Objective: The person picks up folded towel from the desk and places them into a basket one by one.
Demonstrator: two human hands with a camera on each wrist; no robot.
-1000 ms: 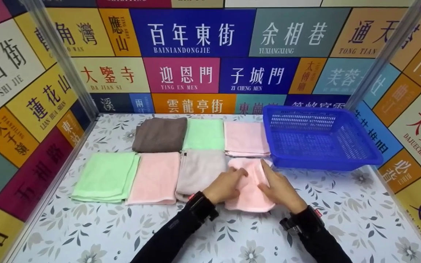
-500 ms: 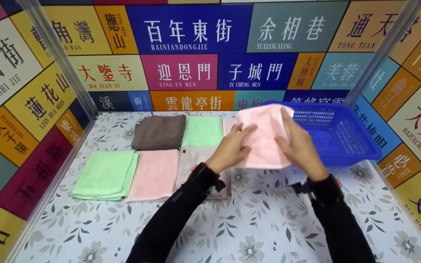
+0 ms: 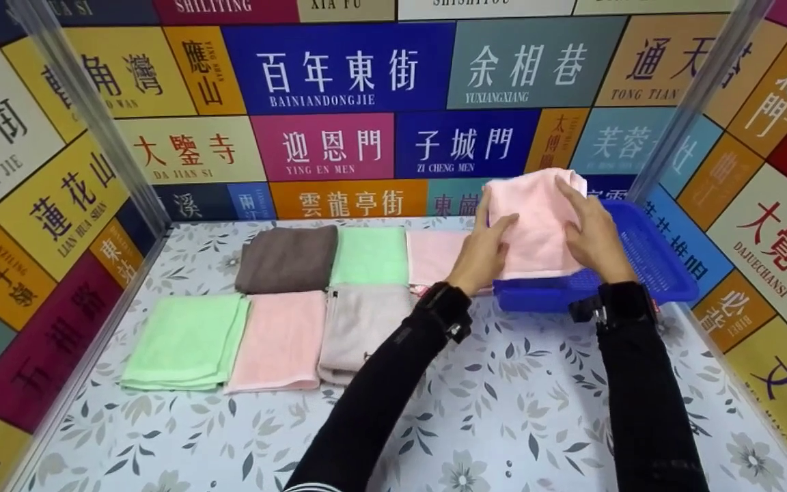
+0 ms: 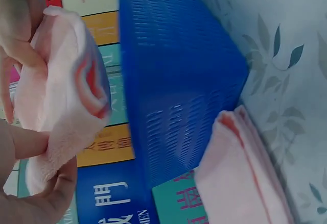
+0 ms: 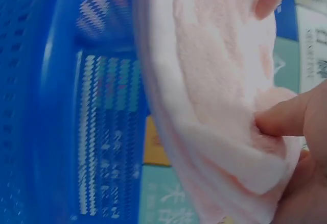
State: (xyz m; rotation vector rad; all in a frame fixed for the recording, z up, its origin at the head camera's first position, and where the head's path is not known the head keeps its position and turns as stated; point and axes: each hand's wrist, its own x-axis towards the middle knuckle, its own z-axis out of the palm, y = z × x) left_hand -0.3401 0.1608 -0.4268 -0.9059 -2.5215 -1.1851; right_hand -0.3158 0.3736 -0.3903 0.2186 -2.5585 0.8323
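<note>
A folded pink towel [image 3: 533,229] is held up in the air in front of and over the blue plastic basket [image 3: 663,270]. My left hand [image 3: 484,251] grips its left edge, thumb on the near face. On the other side my right hand [image 3: 597,236] pinches the right edge between thumb and fingers. In the left wrist view the towel [image 4: 59,89] shows its folded layers beside the basket [image 4: 173,81]. The right wrist view shows the towel [image 5: 219,76] above the slotted basket wall [image 5: 56,112]. The basket's inside is partly hidden behind the towel.
Folded towels lie in two rows on the leaf-patterned table: brown [image 3: 287,260], green [image 3: 369,254] and pink [image 3: 434,254] behind; green [image 3: 185,338], pink [image 3: 277,342] and grey [image 3: 366,324] in front. The back pink one sits close to the basket's left side. Printed walls surround the table.
Both hands have lifted the pink towel off the table, beside the grey one, and carried it up and rightward to the basket. The other towels stay where they were.
</note>
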